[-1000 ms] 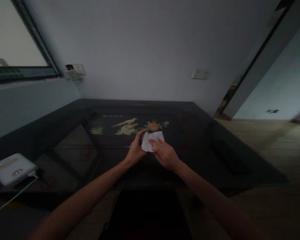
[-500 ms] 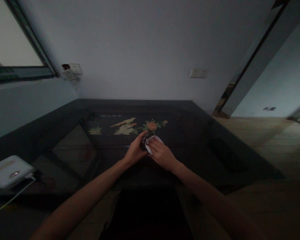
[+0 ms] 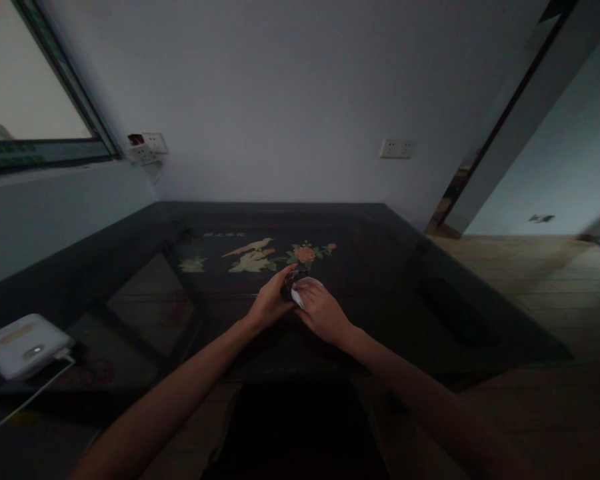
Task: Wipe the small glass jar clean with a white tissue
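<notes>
My left hand (image 3: 271, 297) is wrapped round a small dark, shiny object (image 3: 289, 283), too dim to identify. My right hand (image 3: 324, 312) grips a white cloth or tissue (image 3: 299, 295) and presses it against the right side of that object. Both hands meet over the near middle of a dark, glossy table (image 3: 380, 267). Just beyond them the tabletop bears a picture of a bird and flowers (image 3: 305, 253). My palms hide part of the object and part of the white cloth.
A white box-like device (image 3: 27, 343) with a cable (image 3: 25, 408) lies at the table's left. A long black item (image 3: 455, 312) rests on the right side. Wall sockets (image 3: 397, 148) are behind the table, with a plugged adapter (image 3: 144, 153) at the left corner.
My right fingers and the white cloth have shifted slightly against the dark object, and the cloth's outline looks rounder. My left hand keeps its hold. The whole view has moved a little.
</notes>
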Tool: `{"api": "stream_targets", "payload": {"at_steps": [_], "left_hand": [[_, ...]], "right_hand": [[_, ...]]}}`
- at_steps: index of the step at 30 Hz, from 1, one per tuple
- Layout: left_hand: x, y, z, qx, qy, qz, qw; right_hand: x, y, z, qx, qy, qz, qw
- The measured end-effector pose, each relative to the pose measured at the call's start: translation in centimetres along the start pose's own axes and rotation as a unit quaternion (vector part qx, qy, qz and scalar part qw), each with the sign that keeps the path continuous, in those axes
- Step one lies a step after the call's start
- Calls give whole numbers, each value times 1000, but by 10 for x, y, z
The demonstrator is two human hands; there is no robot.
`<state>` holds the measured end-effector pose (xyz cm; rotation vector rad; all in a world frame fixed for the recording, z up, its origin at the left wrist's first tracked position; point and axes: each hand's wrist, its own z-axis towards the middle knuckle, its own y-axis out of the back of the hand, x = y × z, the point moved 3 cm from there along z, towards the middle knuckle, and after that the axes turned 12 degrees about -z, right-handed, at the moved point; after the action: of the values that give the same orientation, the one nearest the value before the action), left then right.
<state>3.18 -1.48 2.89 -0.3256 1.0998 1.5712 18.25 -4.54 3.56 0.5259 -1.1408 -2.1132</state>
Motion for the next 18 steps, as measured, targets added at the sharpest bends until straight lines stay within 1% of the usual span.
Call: {"api": "stream_targets", "payload": {"at_steps": [2,3,5,6,8,9,10,11,12,13,15,17,18], "left_hand": [[1,0,0,3,-6,6,1000],[1,1,-1,0,-9,10,1000],[1,2,-2,-16,-14,17,1000],[1,3,-2,-30,-16,18,999],[2,6,-4,-63,-20,9,998],[2,7,-4,-79,-22,0,997],[2,8,-5,-93,-23,-10,995],[2,9,-5,-104,-24,-18,994],[2,10,-5,-112,-25,-25,993],[2,12,-6,-119,-23,-31,992],[1,14,-5,-124,-19,-41,991],[1,15,-3,-121,-7,-61,991],[1,15,-2,-115,1,-76,990]], "right_hand": [[0,-2,2,0,-76,84,994],[1,-4,3,3,-121,141,983],[4,-5,8,2,-195,270,943],[7,-5,10,-9,-218,331,918],[13,-2,17,-51,-238,414,877],[16,0,20,-75,-240,436,864],[19,2,22,-95,-239,444,858],[21,3,24,-105,-237,441,859],[23,4,25,-104,-234,423,869],[25,4,26,-93,-229,392,886],[28,3,25,-63,-204,296,931],[28,2,24,-54,-145,183,971],[27,2,23,-61,-107,130,984]]}}
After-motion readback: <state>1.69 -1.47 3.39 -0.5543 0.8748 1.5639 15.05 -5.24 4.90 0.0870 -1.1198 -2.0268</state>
